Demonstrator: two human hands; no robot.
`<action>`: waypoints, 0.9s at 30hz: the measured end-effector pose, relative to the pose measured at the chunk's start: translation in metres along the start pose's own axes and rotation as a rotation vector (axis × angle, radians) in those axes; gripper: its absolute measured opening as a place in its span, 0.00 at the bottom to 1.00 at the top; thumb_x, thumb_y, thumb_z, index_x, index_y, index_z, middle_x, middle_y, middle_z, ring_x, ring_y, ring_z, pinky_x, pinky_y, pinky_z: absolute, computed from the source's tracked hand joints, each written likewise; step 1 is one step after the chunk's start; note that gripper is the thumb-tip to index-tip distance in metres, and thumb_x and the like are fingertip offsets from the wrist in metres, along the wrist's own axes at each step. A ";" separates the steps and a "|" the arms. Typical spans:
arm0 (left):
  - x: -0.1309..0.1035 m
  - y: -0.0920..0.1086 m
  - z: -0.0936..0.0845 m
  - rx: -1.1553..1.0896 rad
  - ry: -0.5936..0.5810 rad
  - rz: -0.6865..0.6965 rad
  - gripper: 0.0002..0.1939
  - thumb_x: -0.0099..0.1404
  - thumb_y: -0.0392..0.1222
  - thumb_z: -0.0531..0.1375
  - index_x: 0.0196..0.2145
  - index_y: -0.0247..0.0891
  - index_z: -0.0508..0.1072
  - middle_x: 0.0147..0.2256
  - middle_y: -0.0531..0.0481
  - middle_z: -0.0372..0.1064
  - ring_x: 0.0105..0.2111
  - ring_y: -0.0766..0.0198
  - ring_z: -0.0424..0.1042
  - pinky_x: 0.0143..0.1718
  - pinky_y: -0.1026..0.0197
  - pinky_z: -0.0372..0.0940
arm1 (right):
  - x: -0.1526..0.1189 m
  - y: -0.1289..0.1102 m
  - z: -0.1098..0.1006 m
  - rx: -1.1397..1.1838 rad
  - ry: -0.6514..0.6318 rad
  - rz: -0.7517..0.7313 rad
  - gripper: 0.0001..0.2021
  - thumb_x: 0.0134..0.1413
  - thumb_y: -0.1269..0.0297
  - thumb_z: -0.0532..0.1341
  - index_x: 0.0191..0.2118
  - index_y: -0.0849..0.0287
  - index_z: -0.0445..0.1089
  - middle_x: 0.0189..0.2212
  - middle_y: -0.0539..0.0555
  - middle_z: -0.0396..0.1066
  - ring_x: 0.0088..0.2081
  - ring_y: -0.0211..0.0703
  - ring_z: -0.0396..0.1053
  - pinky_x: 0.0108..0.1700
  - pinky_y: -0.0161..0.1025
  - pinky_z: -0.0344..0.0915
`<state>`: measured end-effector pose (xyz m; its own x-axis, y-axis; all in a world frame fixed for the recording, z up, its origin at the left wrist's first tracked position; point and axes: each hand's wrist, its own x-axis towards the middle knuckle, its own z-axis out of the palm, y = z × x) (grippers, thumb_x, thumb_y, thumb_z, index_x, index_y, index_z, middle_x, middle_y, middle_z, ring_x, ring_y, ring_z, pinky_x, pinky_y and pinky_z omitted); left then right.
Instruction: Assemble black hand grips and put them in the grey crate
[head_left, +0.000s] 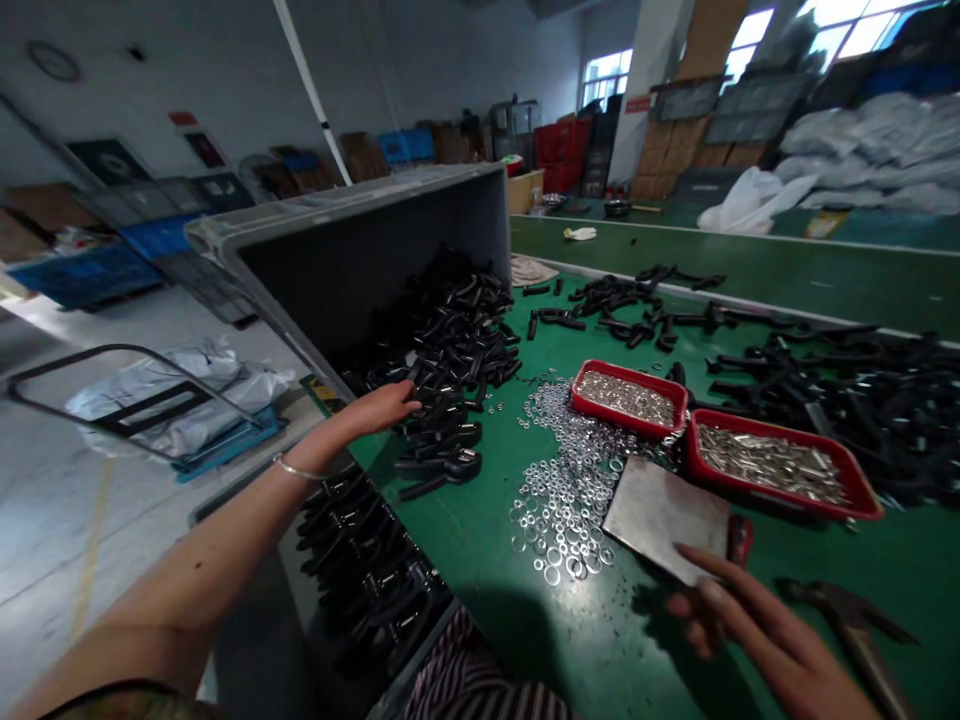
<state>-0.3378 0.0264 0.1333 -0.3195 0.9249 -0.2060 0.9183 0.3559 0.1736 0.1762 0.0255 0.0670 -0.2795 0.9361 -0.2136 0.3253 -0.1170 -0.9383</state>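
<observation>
My left hand [386, 405] reaches to the mouth of a tipped grey crate, among black clamp-like parts [469, 330]. Its fingers are curled downward, and whatever is between them is hidden. Just below it, several of these black parts [442, 465] lie side by side on the green table. My right hand [750, 620] hovers at the near edge of a flat metal plate [667, 510], index finger stretched out, fingers apart, nothing visible in them. Loose metal rings [562, 520] are spread left of the plate.
The grey crate [352, 210] lies on its side. Two red trays, one of small metal pieces [630, 397] and one of pins [780, 465], stand behind the plate. A hammer [847, 620] lies at right. More black parts fill a lower bin [375, 570] and the table's right side.
</observation>
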 end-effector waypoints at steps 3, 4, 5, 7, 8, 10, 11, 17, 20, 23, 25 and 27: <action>0.008 -0.034 0.006 -0.242 -0.206 0.045 0.18 0.58 0.56 0.59 0.35 0.37 0.68 0.34 0.48 0.72 0.37 0.58 0.71 0.38 0.61 0.65 | 0.031 -0.038 0.109 0.272 -0.576 0.048 0.29 0.56 0.43 0.61 0.58 0.55 0.65 0.34 0.57 0.78 0.24 0.44 0.73 0.29 0.45 0.72; 0.010 -0.039 0.011 -0.336 -0.269 0.056 0.21 0.57 0.59 0.59 0.35 0.37 0.69 0.35 0.48 0.72 0.36 0.59 0.71 0.37 0.62 0.65 | 0.042 -0.049 0.145 0.342 -0.681 0.025 0.30 0.56 0.45 0.61 0.59 0.56 0.63 0.34 0.57 0.77 0.26 0.44 0.74 0.30 0.44 0.73; 0.013 -0.042 0.016 -0.409 -0.326 0.061 0.23 0.56 0.61 0.59 0.36 0.37 0.69 0.35 0.48 0.72 0.36 0.59 0.71 0.36 0.63 0.65 | 0.054 -0.058 0.180 0.425 -0.727 0.012 0.30 0.56 0.46 0.62 0.60 0.57 0.61 0.35 0.56 0.77 0.28 0.45 0.75 0.31 0.44 0.73; 0.021 -0.045 0.024 -0.447 -0.406 0.069 0.24 0.54 0.61 0.60 0.36 0.36 0.72 0.34 0.48 0.72 0.35 0.60 0.70 0.32 0.64 0.64 | 0.079 -0.070 0.238 0.514 -0.687 -0.013 0.30 0.57 0.50 0.62 0.60 0.58 0.59 0.39 0.56 0.76 0.34 0.45 0.77 0.33 0.43 0.75; 0.026 -0.046 0.027 -0.423 -0.430 0.074 0.22 0.53 0.59 0.61 0.35 0.36 0.73 0.33 0.50 0.72 0.33 0.60 0.70 0.31 0.65 0.63 | 0.092 -0.074 0.261 0.496 -0.620 -0.048 0.30 0.57 0.51 0.62 0.61 0.59 0.59 0.39 0.55 0.75 0.33 0.43 0.76 0.33 0.41 0.75; 0.034 -0.046 0.031 -0.363 -0.435 0.078 0.19 0.50 0.54 0.63 0.33 0.35 0.75 0.27 0.52 0.71 0.30 0.62 0.67 0.29 0.65 0.60 | 0.113 -0.080 0.291 0.418 -0.530 -0.084 0.29 0.57 0.52 0.62 0.60 0.61 0.61 0.36 0.54 0.73 0.30 0.41 0.75 0.30 0.39 0.74; 0.037 -0.046 0.032 -0.348 -0.422 0.084 0.18 0.49 0.52 0.63 0.32 0.35 0.75 0.26 0.53 0.69 0.29 0.63 0.66 0.29 0.65 0.59 | 0.120 -0.082 0.298 0.386 -0.507 -0.093 0.28 0.57 0.52 0.63 0.58 0.62 0.63 0.35 0.54 0.72 0.30 0.41 0.74 0.29 0.39 0.74; 0.021 -0.054 0.028 -0.333 -0.387 0.253 0.20 0.57 0.55 0.59 0.36 0.35 0.75 0.31 0.54 0.70 0.33 0.62 0.67 0.35 0.66 0.61 | 0.085 -0.078 0.284 0.372 -0.461 -0.218 0.23 0.57 0.51 0.64 0.55 0.54 0.70 0.51 0.58 0.70 0.47 0.48 0.72 0.47 0.46 0.73; 0.007 -0.059 0.028 -0.242 -0.349 0.398 0.18 0.58 0.52 0.60 0.38 0.35 0.75 0.36 0.50 0.71 0.38 0.59 0.68 0.43 0.63 0.62 | 0.049 -0.054 0.282 0.388 -0.589 -0.097 0.21 0.57 0.50 0.64 0.54 0.52 0.71 0.48 0.56 0.72 0.45 0.48 0.73 0.47 0.48 0.71; 0.003 -0.058 0.030 -0.177 -0.291 0.453 0.20 0.53 0.49 0.64 0.42 0.36 0.74 0.48 0.43 0.70 0.50 0.53 0.66 0.54 0.59 0.59 | 0.033 -0.026 0.292 0.483 -0.584 0.141 0.25 0.52 0.46 0.66 0.52 0.54 0.69 0.39 0.54 0.73 0.39 0.48 0.74 0.41 0.49 0.72; 0.008 -0.056 0.028 -0.191 -0.405 0.401 0.23 0.51 0.49 0.65 0.44 0.37 0.74 0.50 0.43 0.70 0.52 0.52 0.66 0.55 0.57 0.60 | 0.033 -0.015 0.299 0.574 -0.494 0.255 0.30 0.49 0.43 0.67 0.54 0.54 0.65 0.39 0.54 0.72 0.38 0.48 0.75 0.41 0.49 0.73; 0.020 -0.053 0.023 -0.244 -0.645 0.327 0.24 0.51 0.52 0.66 0.44 0.38 0.75 0.47 0.45 0.73 0.47 0.53 0.70 0.50 0.57 0.64 | 0.038 -0.015 0.304 0.643 -0.403 0.298 0.31 0.50 0.41 0.67 0.53 0.55 0.63 0.42 0.55 0.71 0.40 0.48 0.75 0.44 0.50 0.73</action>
<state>-0.3873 0.0224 0.0975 0.2282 0.7539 -0.6161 0.8412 0.1660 0.5147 -0.1142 -0.0378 -0.0095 -0.6066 0.6588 -0.4450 -0.1110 -0.6244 -0.7732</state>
